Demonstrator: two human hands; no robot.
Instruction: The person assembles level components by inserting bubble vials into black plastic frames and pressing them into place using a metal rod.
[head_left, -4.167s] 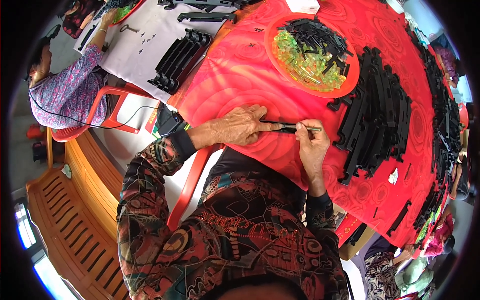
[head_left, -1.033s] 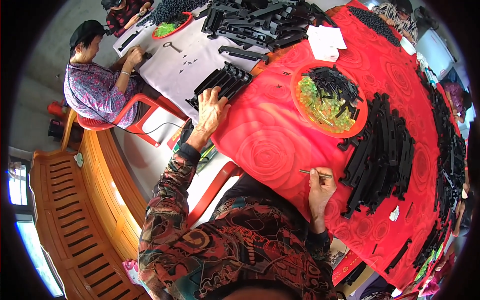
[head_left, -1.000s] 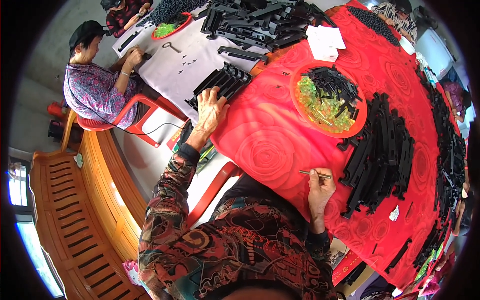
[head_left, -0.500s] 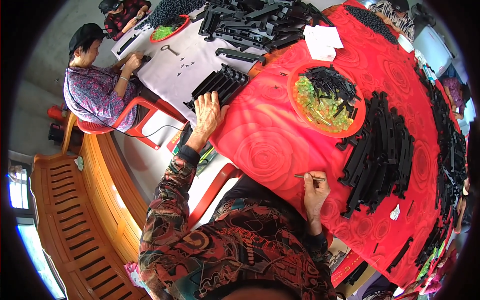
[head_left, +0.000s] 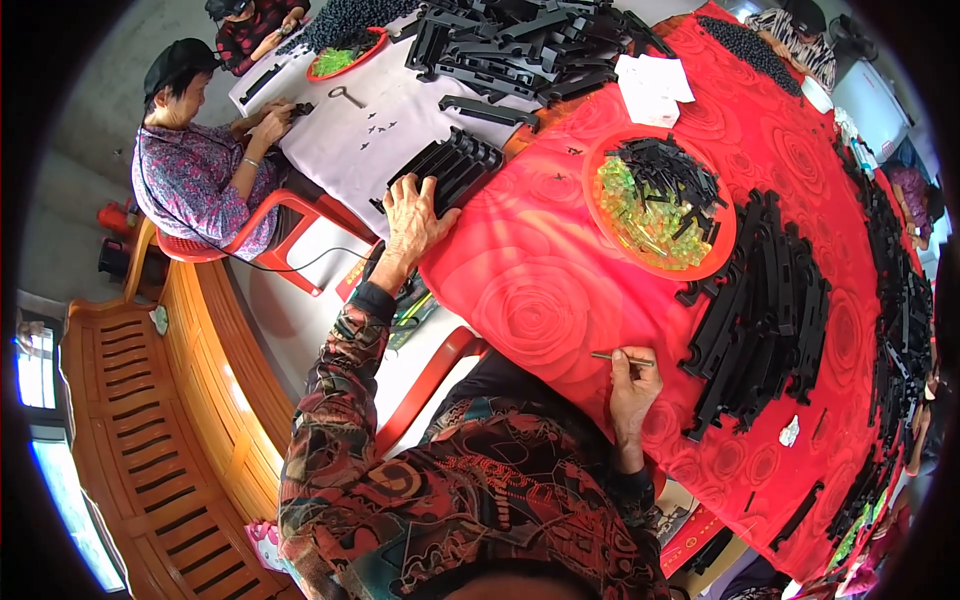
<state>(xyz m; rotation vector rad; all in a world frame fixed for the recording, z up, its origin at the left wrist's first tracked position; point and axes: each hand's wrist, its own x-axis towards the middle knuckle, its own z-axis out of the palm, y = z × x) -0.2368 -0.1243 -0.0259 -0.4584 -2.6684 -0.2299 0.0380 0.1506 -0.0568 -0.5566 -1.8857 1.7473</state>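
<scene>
My left hand (head_left: 412,222) lies on the near edge of a neat row of black plastic strips (head_left: 453,172), fingers bent and somewhat apart, thumb out to the right. Whether it grips a strip is hard to see. My right hand (head_left: 634,388) is closed on a thin, short brownish rod (head_left: 617,357), pinched between thumb and fingers above the red tablecloth (head_left: 525,310). Right of it lies a pile of long notched black plastic strips (head_left: 755,310). An orange-red bowl (head_left: 590,190) farther back holds small black pieces and yellow-green translucent pieces.
A large heap of black strips (head_left: 520,45) covers the back of the pale cloth (head_left: 340,150). White paper (head_left: 652,88) stands beside it. A co-worker (head_left: 205,180) sits at the left on a red chair (head_left: 290,235). A wooden bench (head_left: 150,420) is at lower left.
The view has shifted slightly. My left fingers look more bent on the row of strips. My right hand keeps its pinch on the rod with little movement.
</scene>
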